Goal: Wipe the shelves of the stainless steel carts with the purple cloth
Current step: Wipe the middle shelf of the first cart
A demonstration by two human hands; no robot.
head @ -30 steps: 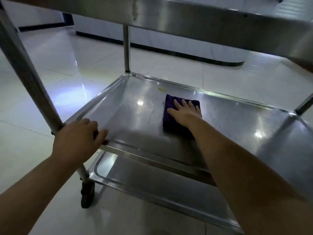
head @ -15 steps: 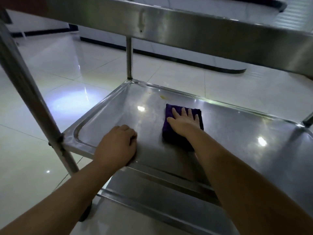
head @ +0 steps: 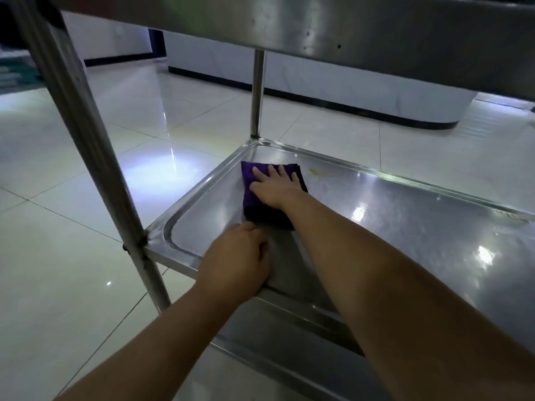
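A folded purple cloth (head: 254, 206) lies flat on the middle shelf (head: 405, 227) of the stainless steel cart, near the shelf's far left corner. My right hand (head: 275, 185) presses down on the cloth with straight, spread fingers. My left hand (head: 236, 260) rests on the shelf's near rim with its fingers curled over the edge. A small yellowish smear (head: 314, 170) sits on the shelf just right of the cloth.
The top shelf's edge (head: 318, 27) hangs low overhead. Cart posts stand at the near left (head: 86, 134) and far left (head: 257, 94). A lower shelf (head: 289, 342) shows beneath. Glossy tiled floor (head: 72, 256) surrounds the cart; a white counter base (head: 347, 91) runs behind.
My right hand has slid the cloth left and away toward the shelf's far left corner. My left hand moved from the near post to the shelf's front rim.
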